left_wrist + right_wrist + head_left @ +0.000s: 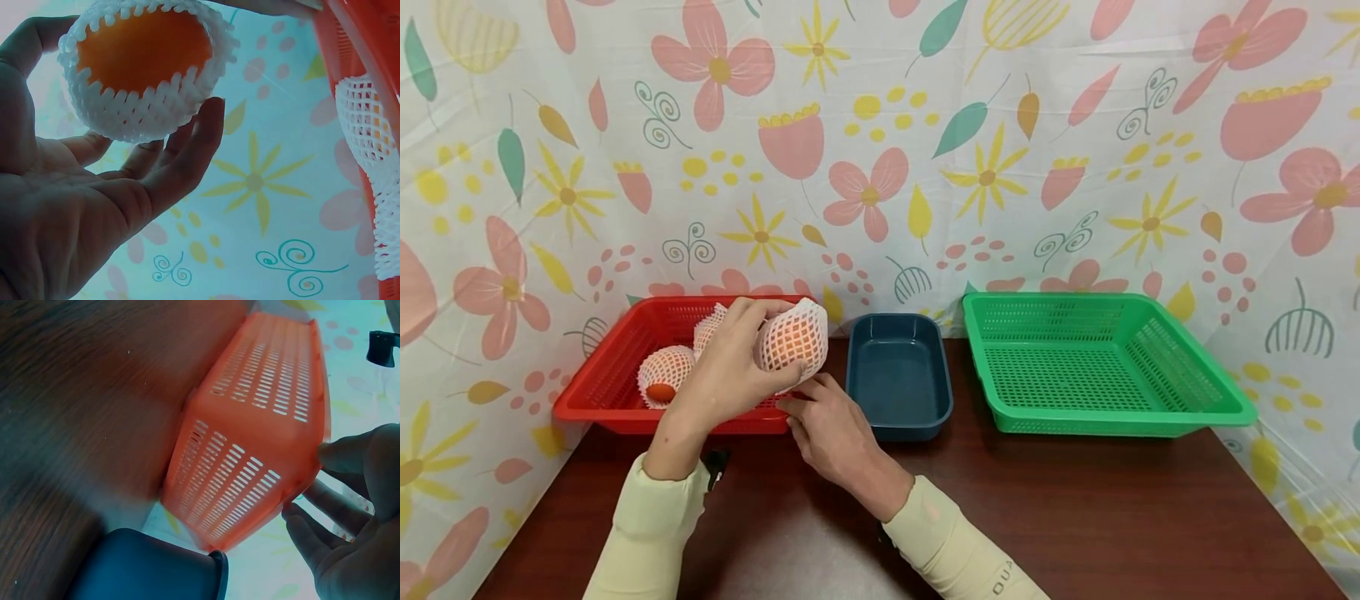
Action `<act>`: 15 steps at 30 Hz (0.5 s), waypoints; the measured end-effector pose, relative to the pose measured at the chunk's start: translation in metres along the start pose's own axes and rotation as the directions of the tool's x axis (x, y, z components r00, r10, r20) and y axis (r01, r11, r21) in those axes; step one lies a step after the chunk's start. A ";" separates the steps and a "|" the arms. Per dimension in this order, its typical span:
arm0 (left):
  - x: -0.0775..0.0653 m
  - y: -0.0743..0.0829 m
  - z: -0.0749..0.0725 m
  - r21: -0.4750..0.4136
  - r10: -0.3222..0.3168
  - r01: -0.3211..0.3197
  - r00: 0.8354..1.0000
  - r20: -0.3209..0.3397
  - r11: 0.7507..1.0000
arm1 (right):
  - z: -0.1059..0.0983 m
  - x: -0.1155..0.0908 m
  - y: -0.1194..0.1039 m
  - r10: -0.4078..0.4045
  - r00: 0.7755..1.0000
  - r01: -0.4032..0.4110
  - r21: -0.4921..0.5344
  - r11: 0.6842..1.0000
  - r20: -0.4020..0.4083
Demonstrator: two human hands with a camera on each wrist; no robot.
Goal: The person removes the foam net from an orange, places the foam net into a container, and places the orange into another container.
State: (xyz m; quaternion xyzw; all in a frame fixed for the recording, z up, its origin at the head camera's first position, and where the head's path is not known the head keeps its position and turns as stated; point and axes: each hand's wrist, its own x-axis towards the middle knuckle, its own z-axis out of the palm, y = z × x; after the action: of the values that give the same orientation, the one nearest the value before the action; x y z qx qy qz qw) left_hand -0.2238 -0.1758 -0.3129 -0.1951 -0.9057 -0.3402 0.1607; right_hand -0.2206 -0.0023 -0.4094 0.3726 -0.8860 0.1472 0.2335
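Note:
My left hand (730,358) holds a round orange-coloured fruit (795,337) in a white foam net, raised above the right part of a red plastic basket (587,400). From below, in the left wrist view, the bare skin of that fruit (147,50) shows through the net's opening, with thumb and fingers curved around it. My right hand (838,429) pinches the basket's near right corner; the right wrist view has its thumb and fingers at the rim (315,465). Inside the basket lie netted fruits (666,375), partly hidden behind my left hand.
Right of the red basket stands a dark blue tray (898,427), close to my right hand. A green slotted basket (1120,422) sits farther right. All stand on a dark wooden table (1075,508) before a flowered cloth (880,150).

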 end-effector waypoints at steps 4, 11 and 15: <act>-0.002 0.004 0.000 -0.007 0.018 -0.018 1.000 0.002 1.000 | -0.004 -0.002 0.003 0.008 1.000 -0.009 0.056 0.998 0.030; -0.004 0.008 -0.001 -0.044 0.067 -0.067 0.998 -0.003 0.997 | -0.013 -0.009 0.012 0.047 0.998 -0.053 0.165 0.985 0.042; -0.005 0.012 0.001 -0.080 0.095 -0.095 0.995 0.000 0.992 | -0.019 -0.013 0.016 0.041 0.999 -0.042 0.215 0.976 0.010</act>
State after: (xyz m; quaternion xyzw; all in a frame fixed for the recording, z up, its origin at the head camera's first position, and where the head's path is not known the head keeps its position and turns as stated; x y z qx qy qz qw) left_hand -0.2146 -0.1683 -0.3088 -0.2448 -0.8815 -0.3677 0.1668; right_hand -0.2181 0.0244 -0.4020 0.3776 -0.8730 0.2462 0.1861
